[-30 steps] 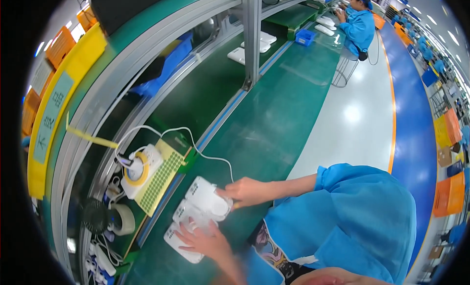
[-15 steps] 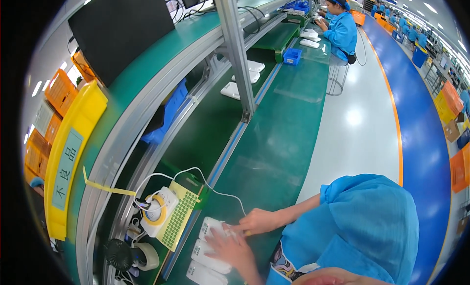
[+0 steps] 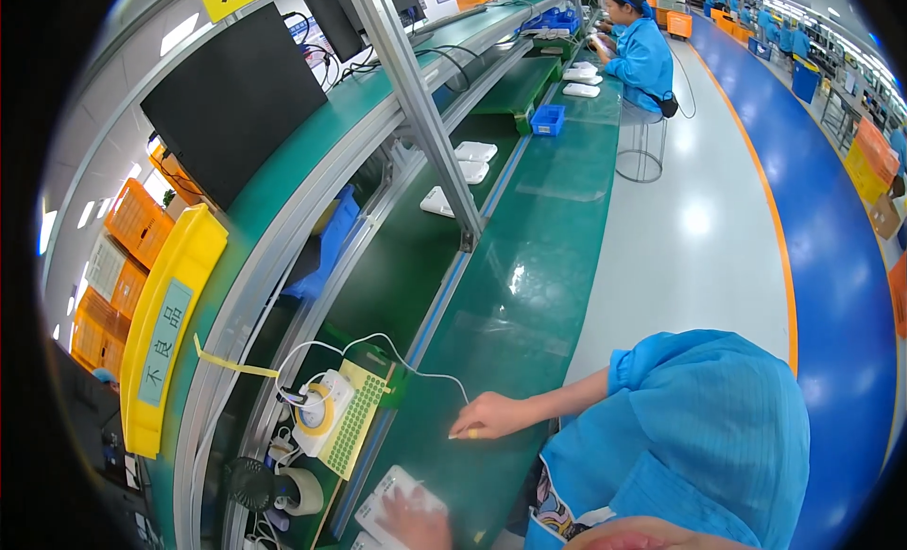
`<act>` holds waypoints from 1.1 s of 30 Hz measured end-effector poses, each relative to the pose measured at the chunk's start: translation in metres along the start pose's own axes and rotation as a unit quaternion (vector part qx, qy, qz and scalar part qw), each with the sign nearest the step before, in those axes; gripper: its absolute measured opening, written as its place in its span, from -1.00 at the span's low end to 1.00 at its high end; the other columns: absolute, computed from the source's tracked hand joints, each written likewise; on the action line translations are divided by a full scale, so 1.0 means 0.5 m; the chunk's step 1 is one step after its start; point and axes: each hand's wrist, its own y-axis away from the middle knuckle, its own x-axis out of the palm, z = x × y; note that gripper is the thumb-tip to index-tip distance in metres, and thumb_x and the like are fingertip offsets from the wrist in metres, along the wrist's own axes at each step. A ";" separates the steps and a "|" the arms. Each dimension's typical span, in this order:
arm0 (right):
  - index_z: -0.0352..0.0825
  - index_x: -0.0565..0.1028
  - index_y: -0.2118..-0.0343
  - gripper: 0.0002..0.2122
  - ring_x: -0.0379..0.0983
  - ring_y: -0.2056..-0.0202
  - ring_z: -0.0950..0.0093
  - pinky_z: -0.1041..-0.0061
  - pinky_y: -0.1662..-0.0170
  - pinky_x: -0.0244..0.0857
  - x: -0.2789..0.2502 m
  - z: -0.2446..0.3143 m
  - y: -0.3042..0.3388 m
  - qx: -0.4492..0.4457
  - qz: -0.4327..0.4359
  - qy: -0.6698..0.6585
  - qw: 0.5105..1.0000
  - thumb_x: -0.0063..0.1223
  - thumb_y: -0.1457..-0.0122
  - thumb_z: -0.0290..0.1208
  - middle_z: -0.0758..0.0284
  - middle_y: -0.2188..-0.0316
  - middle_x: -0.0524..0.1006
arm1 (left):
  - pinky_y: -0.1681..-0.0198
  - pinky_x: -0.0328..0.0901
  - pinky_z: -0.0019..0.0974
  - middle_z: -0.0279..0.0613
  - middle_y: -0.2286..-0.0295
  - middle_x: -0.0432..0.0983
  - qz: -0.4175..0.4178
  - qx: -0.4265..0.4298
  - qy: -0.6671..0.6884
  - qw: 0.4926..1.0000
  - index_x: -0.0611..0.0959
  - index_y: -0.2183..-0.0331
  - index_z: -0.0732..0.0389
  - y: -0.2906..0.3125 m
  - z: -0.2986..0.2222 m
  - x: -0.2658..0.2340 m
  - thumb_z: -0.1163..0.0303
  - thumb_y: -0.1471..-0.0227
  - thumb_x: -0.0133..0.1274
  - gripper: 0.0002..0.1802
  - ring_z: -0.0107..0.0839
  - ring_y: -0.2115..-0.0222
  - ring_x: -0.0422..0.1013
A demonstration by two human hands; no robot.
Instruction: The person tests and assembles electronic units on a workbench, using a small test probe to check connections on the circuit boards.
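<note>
My right hand [image 3: 491, 417] hovers over the green bench mat, its fingers pinched on the end of a thin white cable [image 3: 427, 372]. A small pale tip shows at the fingertips. At the lower edge, my left hand [image 3: 418, 520], blurred by motion, lies over a flat white plastic device [image 3: 395, 484] with its fingers apart. Other white devices lie partly cut off by the lower edge beside it. The cable loops from a white unit with a yellow round ring [image 3: 319, 415], which stands beside a yellow perforated board [image 3: 355, 406] left of the hands.
A metal post [image 3: 416, 106] rises from the bench ahead. Beyond it are several white devices [image 3: 472, 172] and a blue bin [image 3: 548, 119]. A small black fan [image 3: 251, 484] stands at lower left, below a yellow tray [image 3: 179, 333]. A co-worker [image 3: 642, 59] sits farther along.
My left hand and the white devices have slid toward the lower edge, away from my right hand. My right hand stays near its place with the cable. The view has shifted slightly.
</note>
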 end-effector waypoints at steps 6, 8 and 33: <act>-0.19 0.70 0.16 -0.82 0.61 0.36 0.27 0.28 0.32 0.47 0.001 0.006 -0.003 -0.020 0.008 0.034 0.999 0.19 -0.28 -0.28 0.30 0.36 0.67 | -0.32 -0.22 0.59 -0.14 -0.32 0.29 -0.045 -0.046 0.025 0.998 0.60 -0.20 -0.06 0.078 0.104 -0.047 0.09 -0.16 0.02 -0.42 0.09 -0.39 0.07; -0.15 0.70 0.16 -0.83 0.61 0.35 0.27 0.28 0.33 0.48 0.013 0.011 -0.013 -0.058 0.013 0.070 0.996 0.19 -0.27 -0.26 0.32 0.37 0.66 | -0.29 0.06 0.40 -0.06 -0.18 0.49 -0.099 -0.063 -0.035 0.992 0.70 -0.08 0.01 0.116 0.110 -0.087 0.19 -0.17 0.09 -0.55 0.10 -0.26 0.30; -0.39 0.69 0.11 -0.81 0.40 0.50 0.69 0.62 0.43 0.25 -0.057 -0.024 -0.123 0.031 0.200 0.030 0.979 0.24 -0.26 -0.48 0.34 0.40 0.66 | -0.23 -0.08 0.68 -0.03 -0.20 0.38 -0.222 -0.451 -0.163 0.849 0.62 -0.13 -0.02 0.169 0.146 -0.027 -0.11 0.06 0.30 -0.26 0.17 -0.33 0.12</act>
